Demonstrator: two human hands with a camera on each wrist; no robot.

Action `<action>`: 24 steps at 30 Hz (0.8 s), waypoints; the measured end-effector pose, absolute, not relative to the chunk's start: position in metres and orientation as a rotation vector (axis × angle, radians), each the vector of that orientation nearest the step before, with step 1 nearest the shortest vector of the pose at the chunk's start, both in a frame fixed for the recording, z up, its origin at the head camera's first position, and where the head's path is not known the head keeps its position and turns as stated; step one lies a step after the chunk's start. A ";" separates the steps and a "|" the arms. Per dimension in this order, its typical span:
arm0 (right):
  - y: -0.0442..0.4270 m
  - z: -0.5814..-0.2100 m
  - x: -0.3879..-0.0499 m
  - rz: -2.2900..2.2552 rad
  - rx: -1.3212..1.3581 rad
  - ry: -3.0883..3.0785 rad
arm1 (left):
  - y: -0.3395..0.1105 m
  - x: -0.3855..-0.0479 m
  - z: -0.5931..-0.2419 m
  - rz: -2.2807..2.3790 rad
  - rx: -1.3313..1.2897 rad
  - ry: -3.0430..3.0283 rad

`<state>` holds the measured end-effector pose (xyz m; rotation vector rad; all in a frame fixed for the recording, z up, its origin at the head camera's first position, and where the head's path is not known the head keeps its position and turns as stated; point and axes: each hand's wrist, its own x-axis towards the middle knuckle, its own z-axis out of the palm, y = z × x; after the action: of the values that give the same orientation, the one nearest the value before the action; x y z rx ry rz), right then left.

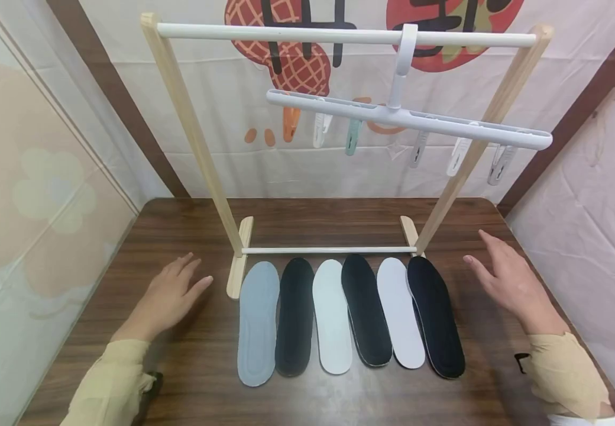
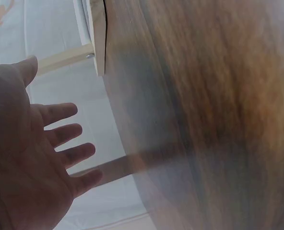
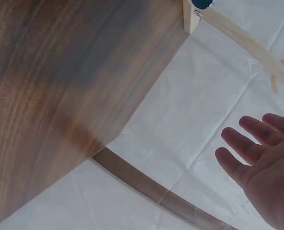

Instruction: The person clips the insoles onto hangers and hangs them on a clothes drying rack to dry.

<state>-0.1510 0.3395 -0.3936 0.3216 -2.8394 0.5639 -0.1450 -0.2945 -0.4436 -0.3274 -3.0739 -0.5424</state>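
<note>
My left hand (image 1: 166,296) is held over the table's left side with fingers loosely extended and nothing in it; its spread fingers also show in the left wrist view. On the other side, my right hand (image 1: 515,284) is likewise relaxed and holds nothing. Between the hands several insoles lie side by side: a grey insole (image 1: 258,325) nearest the left hand, a black insole (image 1: 294,319), a pale white insole (image 1: 332,319), another black insole (image 1: 366,310), a white insole (image 1: 400,313), and a black insole (image 1: 435,319) nearest the right hand.
Behind the insoles stands a wooden rack (image 1: 193,124) with a white top bar (image 1: 286,34). From that bar hangs a grey hanger (image 1: 339,108), tilted down to the right, carrying several clips, including an orange clip (image 1: 290,124). Cloth walls (image 1: 206,171) surround the brown table (image 1: 190,367).
</note>
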 end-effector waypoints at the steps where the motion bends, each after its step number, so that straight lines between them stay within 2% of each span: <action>1: 0.339 -0.392 -0.151 0.561 0.320 -2.842 | -0.294 -0.144 -0.444 -0.545 -0.330 -3.066; 24: 0.325 -0.354 -0.153 0.629 0.297 -2.820 | -0.272 -0.126 -0.448 -0.537 -0.325 -3.076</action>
<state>-0.1534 0.3246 -0.3542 0.2969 -2.8196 0.6285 -0.1263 -0.2715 -0.4481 -0.3252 -3.0764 -0.5373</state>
